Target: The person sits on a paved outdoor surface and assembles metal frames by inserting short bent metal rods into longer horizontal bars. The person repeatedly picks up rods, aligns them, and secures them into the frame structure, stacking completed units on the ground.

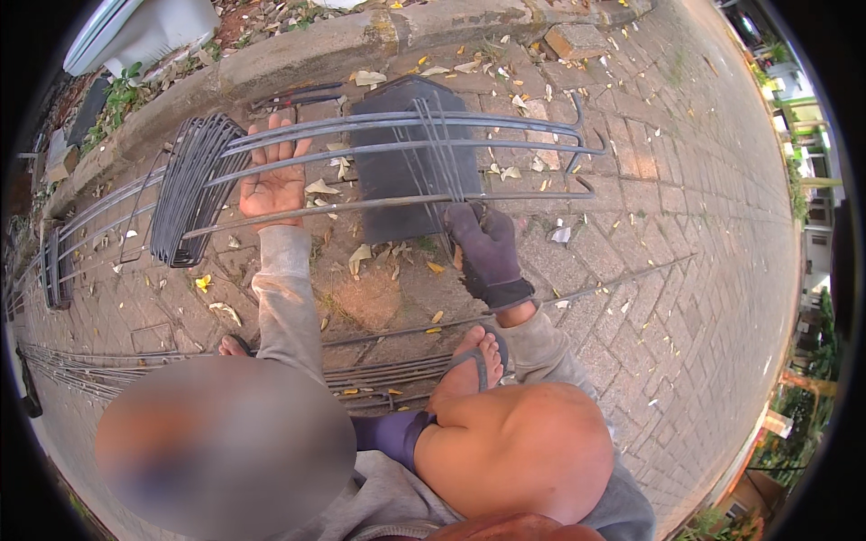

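My bare left hand (273, 187) lies palm up among the long steel bars (523, 135), its fingers stretched out and passing under them. A thick bundle of rectangular wire stirrups (185, 194) hangs around the bars just to its left. My right hand (487, 243), in a dark purple glove, is closed at the lower end of a few loose stirrups (437, 149), beside the nearest bar. Its fingertips partly hide the grip. Behind these stirrups a dark flat sheet (388, 180) lies on the paving.
Another stirrup bundle (56, 270) sits farther left along the bars. More straight rods (379, 379) lie near my sandalled foot (474, 361). A concrete kerb (298, 59) runs along the far side, with a loose brick (577, 41) nearby. Dry leaves are scattered over the brick paving (649, 298).
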Available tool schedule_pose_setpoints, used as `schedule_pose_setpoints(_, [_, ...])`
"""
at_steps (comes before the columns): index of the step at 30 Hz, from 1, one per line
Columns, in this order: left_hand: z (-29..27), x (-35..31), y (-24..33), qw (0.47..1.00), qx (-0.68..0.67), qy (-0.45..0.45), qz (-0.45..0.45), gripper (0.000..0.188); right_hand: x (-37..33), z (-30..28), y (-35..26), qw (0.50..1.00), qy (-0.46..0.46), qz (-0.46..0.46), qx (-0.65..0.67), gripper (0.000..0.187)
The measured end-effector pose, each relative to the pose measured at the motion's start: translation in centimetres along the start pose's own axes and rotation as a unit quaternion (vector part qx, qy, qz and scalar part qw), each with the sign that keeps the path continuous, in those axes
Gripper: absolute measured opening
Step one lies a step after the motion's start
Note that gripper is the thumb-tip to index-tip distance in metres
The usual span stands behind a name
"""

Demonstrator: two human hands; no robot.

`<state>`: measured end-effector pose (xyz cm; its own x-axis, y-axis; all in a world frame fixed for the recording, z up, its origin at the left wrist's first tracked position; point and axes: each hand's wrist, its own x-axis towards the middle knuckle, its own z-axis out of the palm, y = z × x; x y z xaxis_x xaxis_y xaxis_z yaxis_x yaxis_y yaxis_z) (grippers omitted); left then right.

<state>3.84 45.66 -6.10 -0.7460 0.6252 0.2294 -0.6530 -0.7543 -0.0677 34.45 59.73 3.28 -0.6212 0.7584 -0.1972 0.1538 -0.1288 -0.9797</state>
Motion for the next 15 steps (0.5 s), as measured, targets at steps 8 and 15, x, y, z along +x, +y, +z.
schedule_pose_setpoints(8, [0.7,0.0,-0.3,1.0,0.013,0.021,0.006,0.064,-2.1,2.4,3.4,0.972,0.109,-0.178,-0.109,0.017])
schedule_pose_setpoints(15, [0.0,0.0,0.0,0.999,-0.04,-0.012,-0.02,0.061,-1.3,1.7,11.3,0.771,0.085,0.292,0.56,0.051])
